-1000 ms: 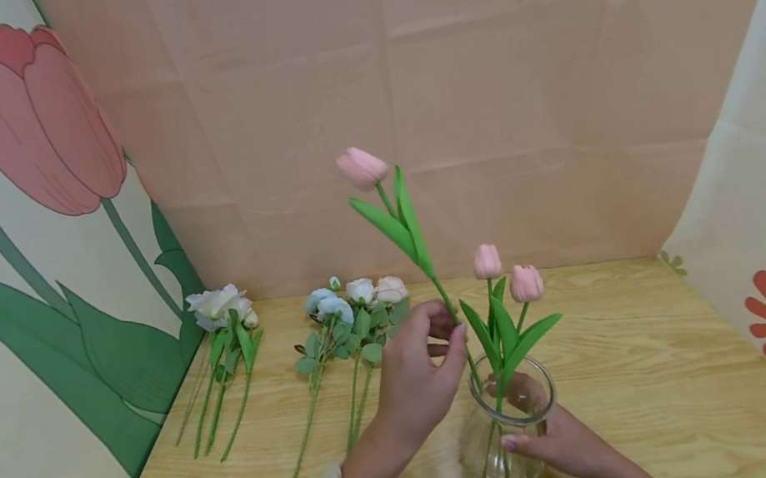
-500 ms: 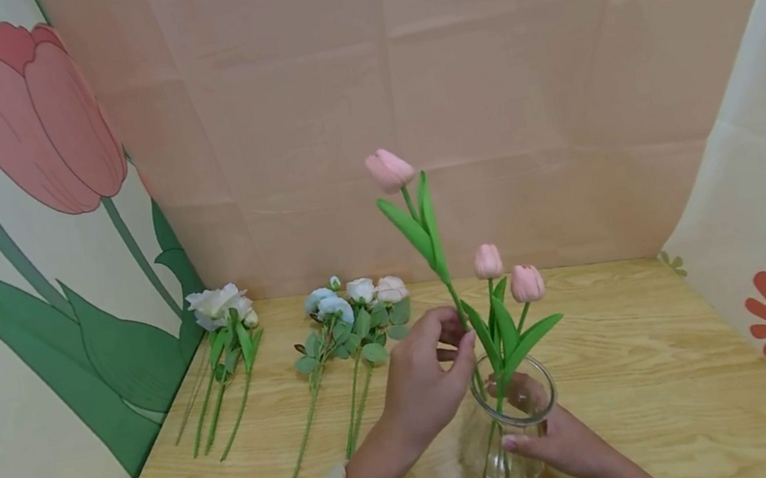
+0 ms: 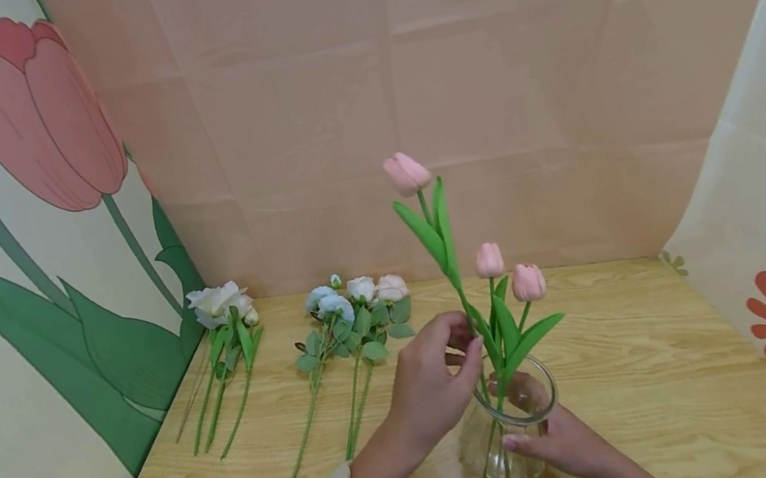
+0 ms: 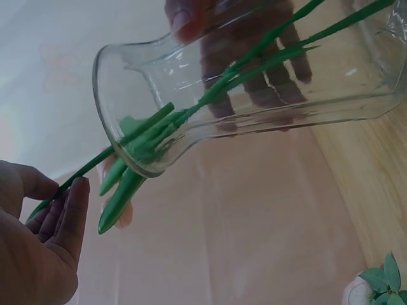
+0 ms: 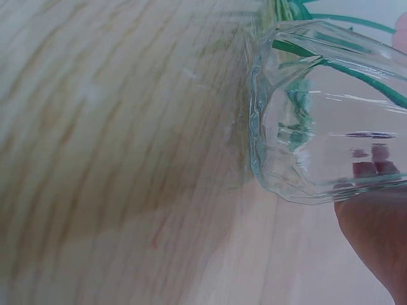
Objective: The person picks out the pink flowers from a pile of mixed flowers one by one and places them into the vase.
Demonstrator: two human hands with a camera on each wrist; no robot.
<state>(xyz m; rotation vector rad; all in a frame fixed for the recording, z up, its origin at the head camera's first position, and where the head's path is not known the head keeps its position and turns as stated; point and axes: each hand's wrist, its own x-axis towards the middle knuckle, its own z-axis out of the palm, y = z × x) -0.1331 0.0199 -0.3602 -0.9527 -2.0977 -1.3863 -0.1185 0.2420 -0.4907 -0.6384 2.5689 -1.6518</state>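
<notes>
My left hand pinches the green stem of a pink tulip between thumb and fingers. That tulip leans left, its bloom high above the glass vase. In the left wrist view, the lower end of the held stem is just inside the vase's mouth. Two more pink tulips, a left bloom and a right bloom, stand in the vase with their stems reaching down into it. My right hand grips the vase from the right below its rim, thumb in front, fingers behind the glass.
White flowers with green stems lie at the table's back left. Blue flowers and pale roses lie nearer the middle, left of my left hand. A brown backdrop rises behind the wooden table.
My left hand has moved right and slightly down with the tulip, bringing its bloom nearer the other two and its stem end lower at the vase's mouth. The right hand and vase have stayed put.
</notes>
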